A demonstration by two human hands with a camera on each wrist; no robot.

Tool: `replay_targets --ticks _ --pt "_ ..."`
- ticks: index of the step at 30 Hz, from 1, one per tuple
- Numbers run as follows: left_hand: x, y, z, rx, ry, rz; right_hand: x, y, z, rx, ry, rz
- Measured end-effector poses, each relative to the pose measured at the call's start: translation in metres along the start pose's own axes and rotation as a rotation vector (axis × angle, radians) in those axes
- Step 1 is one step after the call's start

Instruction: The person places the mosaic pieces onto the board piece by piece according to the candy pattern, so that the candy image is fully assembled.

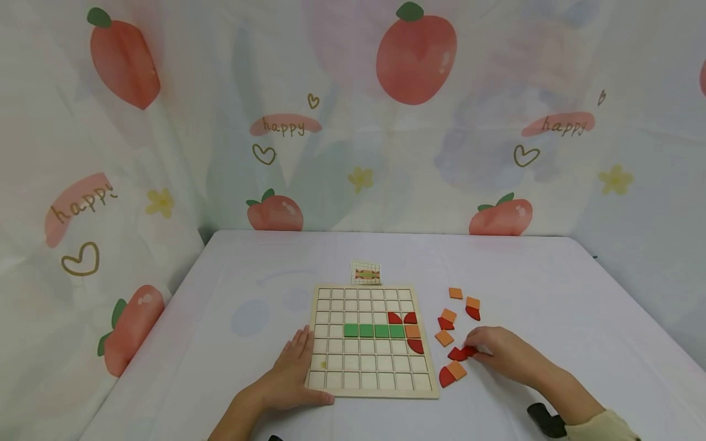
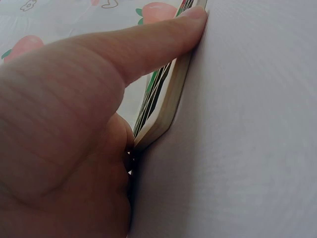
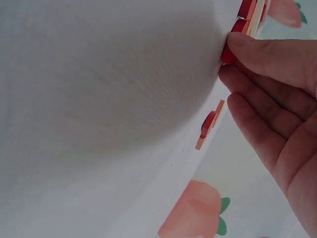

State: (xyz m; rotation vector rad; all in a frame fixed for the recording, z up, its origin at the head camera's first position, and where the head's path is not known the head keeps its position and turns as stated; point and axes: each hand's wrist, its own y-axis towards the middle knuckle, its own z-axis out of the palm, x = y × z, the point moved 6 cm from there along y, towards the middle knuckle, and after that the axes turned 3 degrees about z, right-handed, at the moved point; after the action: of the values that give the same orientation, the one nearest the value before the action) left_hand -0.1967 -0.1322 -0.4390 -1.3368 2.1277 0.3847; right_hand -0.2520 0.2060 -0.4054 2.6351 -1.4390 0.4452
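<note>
My left hand (image 1: 284,376) lies at the near left corner of a wooden grid board (image 1: 386,394). Its straight fingers run along the left edge, and the thumb (image 2: 153,47) presses on the front edge. On the board are a row of several green squares (image 1: 366,331), an orange square (image 1: 412,331) at the row's right end and three red quarter-circle pieces (image 1: 415,346) around it. To the right of the board, my right hand (image 1: 504,353) pinches a red quarter-circle piece (image 3: 229,53) between thumb and fingertips, low at the tabletop. Another red piece (image 1: 456,354) lies right beside it.
Loose orange squares (image 1: 455,293) and red quarter-circles (image 1: 446,377) are scattered right of the board, some overlapping. A small pattern card (image 1: 366,274) touches the board's far edge. A white cloth (image 1: 265,263) covers the table, with printed curtains (image 1: 342,73) behind and beside it.
</note>
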Motion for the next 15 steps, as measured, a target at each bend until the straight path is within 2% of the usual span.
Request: replay_targets --ticks 7,15 --pt "0.003 0.001 0.001 0.003 0.01 -0.003 0.0 0.002 -0.003 0.004 -0.004 -0.043" --pt "0.001 0.001 0.001 0.004 0.015 -0.001 0.011 0.006 -0.013 -0.04 -0.044 -0.105"
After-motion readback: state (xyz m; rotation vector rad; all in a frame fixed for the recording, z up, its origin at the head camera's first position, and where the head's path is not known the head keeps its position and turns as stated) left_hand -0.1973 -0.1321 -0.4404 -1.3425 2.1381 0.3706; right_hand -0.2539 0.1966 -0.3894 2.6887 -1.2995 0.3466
